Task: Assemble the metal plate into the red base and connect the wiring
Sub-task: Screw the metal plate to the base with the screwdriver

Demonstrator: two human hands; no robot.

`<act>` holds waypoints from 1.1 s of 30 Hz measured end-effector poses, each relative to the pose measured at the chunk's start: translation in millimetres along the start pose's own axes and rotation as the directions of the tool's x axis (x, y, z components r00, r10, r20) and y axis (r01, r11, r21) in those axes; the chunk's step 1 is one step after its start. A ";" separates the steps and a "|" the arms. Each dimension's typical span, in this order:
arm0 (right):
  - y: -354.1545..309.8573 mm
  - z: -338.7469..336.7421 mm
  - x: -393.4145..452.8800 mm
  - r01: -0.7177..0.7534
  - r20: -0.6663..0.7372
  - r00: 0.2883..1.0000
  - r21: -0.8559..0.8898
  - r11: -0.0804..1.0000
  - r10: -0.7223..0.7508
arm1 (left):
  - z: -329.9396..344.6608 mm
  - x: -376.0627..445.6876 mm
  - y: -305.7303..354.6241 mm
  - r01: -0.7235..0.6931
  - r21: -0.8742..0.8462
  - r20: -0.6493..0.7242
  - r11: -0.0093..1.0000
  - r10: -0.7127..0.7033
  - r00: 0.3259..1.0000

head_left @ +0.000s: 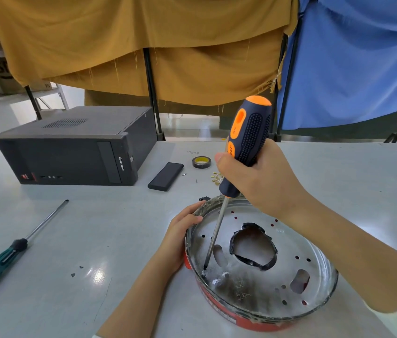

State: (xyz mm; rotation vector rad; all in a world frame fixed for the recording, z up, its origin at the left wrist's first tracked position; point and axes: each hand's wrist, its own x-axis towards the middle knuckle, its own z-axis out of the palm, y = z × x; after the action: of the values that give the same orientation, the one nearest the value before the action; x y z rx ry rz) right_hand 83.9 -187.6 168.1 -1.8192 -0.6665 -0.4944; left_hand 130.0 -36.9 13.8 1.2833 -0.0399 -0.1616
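Observation:
A round metal plate with several holes and a tape-edged middle opening sits inside the red base at the lower right of the table. My right hand grips the orange and black screwdriver upright. Its shaft slants down and the tip rests on a screw at the plate's left edge. My left hand holds the left rim of the base, fingers curled over the edge. No wiring shows above the plate.
A green-handled screwdriver lies at the left. A black computer case stands at the back left. Beside it lie a black flat box, a tape roll and small brass terminals. Cloth-draped frames stand behind the table.

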 end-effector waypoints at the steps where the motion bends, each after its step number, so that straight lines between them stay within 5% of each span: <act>1: 0.3 0.3 -0.4 -0.003 0.001 1.000 0.000 1.000 0.003 | 0.0 -0.1 0.2 -0.004 0.001 0.005 1.000 0.004 1.000; 11: -1.5 2.6 -0.1 0.001 0.043 0.999 0.003 1.000 -0.001 | -0.5 0.6 -1.4 -0.012 -0.007 0.016 1.000 0.012 1.000; 24: -10.9 2.8 7.1 -0.008 0.285 0.958 -0.087 0.996 0.032 | 2.0 0.6 -2.2 -0.031 -0.007 0.016 1.000 0.031 0.999; 30: -22.8 -0.4 17.0 -0.117 0.454 0.877 -0.112 0.987 0.155 | 0.8 2.1 -4.5 -0.027 -0.014 0.028 1.000 0.028 0.999; 33: -21.5 13.3 14.1 -0.075 0.280 0.949 -0.254 0.964 0.148 | 0.6 2.8 -5.2 -0.024 -0.027 0.015 0.999 0.025 1.000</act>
State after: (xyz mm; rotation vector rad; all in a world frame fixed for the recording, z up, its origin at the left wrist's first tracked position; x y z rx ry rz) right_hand 80.7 -166.6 187.8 -2.1749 -0.7234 -0.2328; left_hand 132.1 -39.3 8.9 1.2545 -0.0664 -0.1503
